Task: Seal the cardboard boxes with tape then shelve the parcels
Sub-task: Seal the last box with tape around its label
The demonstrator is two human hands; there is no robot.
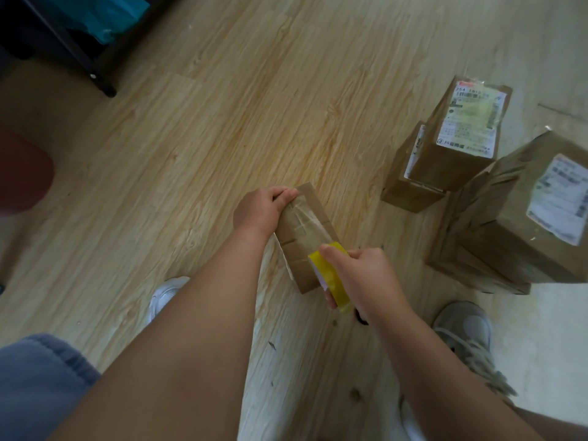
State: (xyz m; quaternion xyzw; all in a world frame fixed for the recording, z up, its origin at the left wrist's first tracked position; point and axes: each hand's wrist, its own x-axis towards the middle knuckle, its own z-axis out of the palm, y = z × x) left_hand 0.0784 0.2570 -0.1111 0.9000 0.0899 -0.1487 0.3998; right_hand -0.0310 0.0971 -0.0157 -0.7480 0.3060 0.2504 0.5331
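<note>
- Two grips are on one small cardboard box (302,237) over the wooden floor (222,122); I cannot tell whether it touches the boards
- My left grip (259,210) curls over the far end of that box, fingers closed round its edge
- My right grip (359,275) is closed round a yellow tape roll (331,275) at the near end of the box, thumb on top
- A clear tape strip (307,218) lies along the top face of the box, between roll and left fingers
- Right of the box, well apart, a tall labelled parcel (458,144) sits on a lower parcel (407,189), with a big parcel (521,224) just beside them
- Nearer than the box are a white shoe (165,297) to its left and a grey shoe (467,332) to its right
</note>
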